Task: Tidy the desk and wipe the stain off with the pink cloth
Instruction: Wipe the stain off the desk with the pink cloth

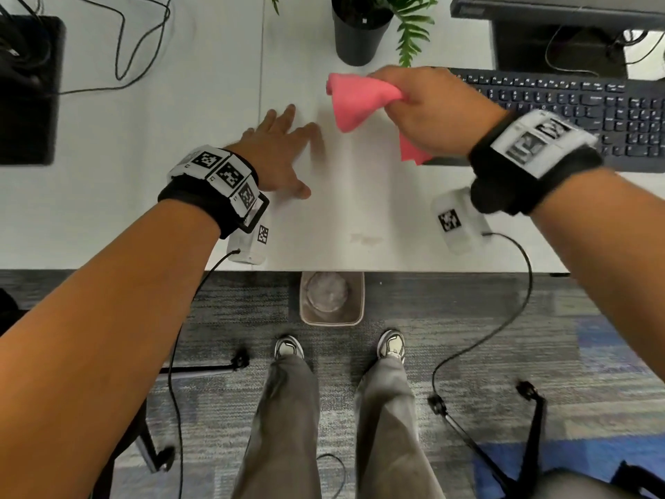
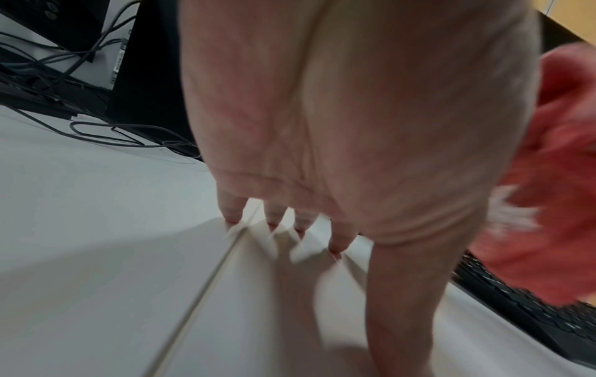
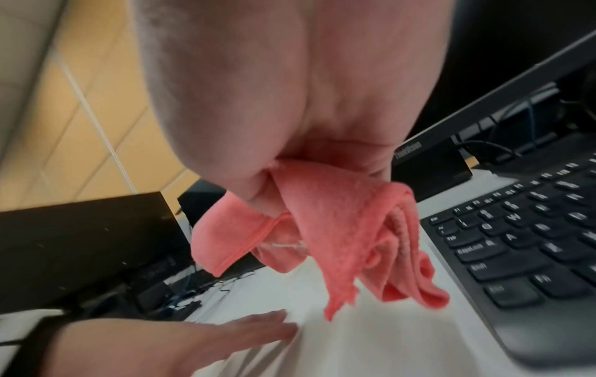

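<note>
Right hand fingers bunch pink cloth above desk | left hand flat, fingers spread

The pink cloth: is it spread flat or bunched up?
Bunched up. The right hand grips the pink cloth above the white desk, its folds dangling.

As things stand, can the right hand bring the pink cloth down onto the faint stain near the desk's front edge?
Probably yes. The right hand grips the pink cloth above the desk; nothing lies between it and the stain.
</note>
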Demonstrator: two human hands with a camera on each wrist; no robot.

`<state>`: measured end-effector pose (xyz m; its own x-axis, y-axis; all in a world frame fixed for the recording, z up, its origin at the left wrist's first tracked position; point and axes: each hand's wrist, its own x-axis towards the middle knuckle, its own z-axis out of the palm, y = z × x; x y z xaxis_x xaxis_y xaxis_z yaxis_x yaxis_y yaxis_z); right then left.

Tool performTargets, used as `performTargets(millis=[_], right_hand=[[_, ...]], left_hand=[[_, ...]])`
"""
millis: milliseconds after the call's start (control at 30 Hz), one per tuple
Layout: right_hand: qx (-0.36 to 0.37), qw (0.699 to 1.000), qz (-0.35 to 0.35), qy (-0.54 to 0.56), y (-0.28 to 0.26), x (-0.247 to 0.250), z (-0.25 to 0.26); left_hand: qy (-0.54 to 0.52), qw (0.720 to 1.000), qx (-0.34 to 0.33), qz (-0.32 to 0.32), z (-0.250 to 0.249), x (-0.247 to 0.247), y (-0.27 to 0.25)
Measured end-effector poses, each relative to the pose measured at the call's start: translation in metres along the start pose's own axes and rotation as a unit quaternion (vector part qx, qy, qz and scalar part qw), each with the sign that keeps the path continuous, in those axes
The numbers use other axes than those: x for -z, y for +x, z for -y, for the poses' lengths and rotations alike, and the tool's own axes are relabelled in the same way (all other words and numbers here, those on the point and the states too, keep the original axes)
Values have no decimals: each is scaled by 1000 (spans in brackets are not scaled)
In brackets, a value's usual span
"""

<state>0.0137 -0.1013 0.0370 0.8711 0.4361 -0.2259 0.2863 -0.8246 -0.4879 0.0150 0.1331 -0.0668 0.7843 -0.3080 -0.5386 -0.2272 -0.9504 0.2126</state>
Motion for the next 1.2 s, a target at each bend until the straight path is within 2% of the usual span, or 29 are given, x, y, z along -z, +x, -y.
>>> performTargets(millis=[67,167,200,333,467,567,667,800,933,1133,1200], right_hand=[[-12,998,34,-54,25,-8,-3],[-39,976,167,-136,41,-38,-13],[-33,971,184,-152,39,-46,-16],[-19,981,168,-94,3,-62,-19],[-4,980,198,10,-53,-83,-10],[3,978,210,12,-88,-104,-6],[-1,978,205,37,-116,-115,0],[-15,982,163,98,-128,-107,7],[-35,982,133,127,-119,-83,9],[-62,977,39,199,-85,-30,7],[-47,988,19,146,-71,-19,6]], left_hand=[[-10,1000,-4,-3,1,0,-1],[-18,1000,4,7,2,0,-1],[-18,1000,6,11,2,0,-1],[-26,1000,8,10,1,2,-5],[-29,1000,8,9,-1,3,-6],[-31,999,12,12,-2,4,-7],[-27,999,13,11,-3,4,-7],[-25,999,15,16,-2,3,-6],[-28,999,13,12,-1,3,-7],[-27,1000,7,-2,0,1,-6],[-25,1000,7,-3,2,0,-3]])
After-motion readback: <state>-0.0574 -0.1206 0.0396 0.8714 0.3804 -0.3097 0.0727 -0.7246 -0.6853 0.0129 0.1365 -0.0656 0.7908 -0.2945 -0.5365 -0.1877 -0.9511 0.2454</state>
